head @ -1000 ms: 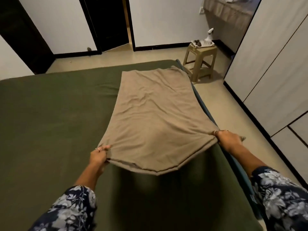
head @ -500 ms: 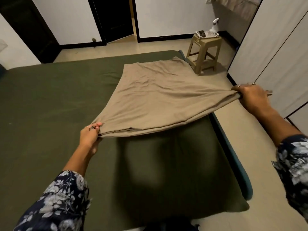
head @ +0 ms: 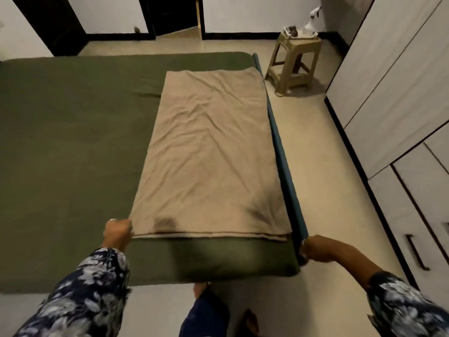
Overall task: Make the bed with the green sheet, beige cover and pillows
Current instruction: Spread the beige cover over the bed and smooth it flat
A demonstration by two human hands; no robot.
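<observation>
Here, beige cover flat on green sheet — left hand pinching its corner.

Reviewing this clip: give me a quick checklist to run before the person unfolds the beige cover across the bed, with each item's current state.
1. Green sheet spread over the mattress: ok, one small pucker beside the cover.
2. Beige cover lying flat on the bed: ok, folded, along the right side.
3. Left hand holding the near left corner: ok.
4. Right hand gripping the near right corner: cannot tell, it sits at the bed edge.
5. Pillows on hand: not ok, none visible.
</observation>
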